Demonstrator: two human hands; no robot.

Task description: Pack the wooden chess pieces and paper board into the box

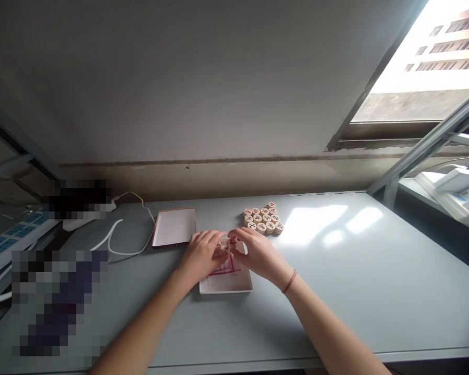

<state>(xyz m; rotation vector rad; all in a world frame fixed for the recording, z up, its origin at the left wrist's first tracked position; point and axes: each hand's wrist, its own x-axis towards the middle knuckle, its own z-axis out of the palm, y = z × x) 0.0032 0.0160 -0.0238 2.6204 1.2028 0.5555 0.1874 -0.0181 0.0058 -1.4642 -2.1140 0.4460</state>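
An open white box (226, 285) lies on the desk in front of me, with a sheet printed with red lines (232, 264) inside. My left hand (202, 254) reaches over its left side, fingers curled against a few round wooden Chinese chess pieces (219, 244). From the right, my right hand (258, 254) closes thumb and fingers round a Chinese chess piece (232, 243) at the box's far end. Both sets of fingertips almost meet, and they partly hide the pieces. Just beyond my right hand stand stacked Chinese chess pieces (261, 219) in rows, marked red and black.
A shallow box lid (174, 227) lies inside up at the back left. Beside it a white cable (127, 253) curls over the desk (336, 302). A power strip (17, 234) and blurred items are at far left. Metal posts (426, 143) stand right, near the window.
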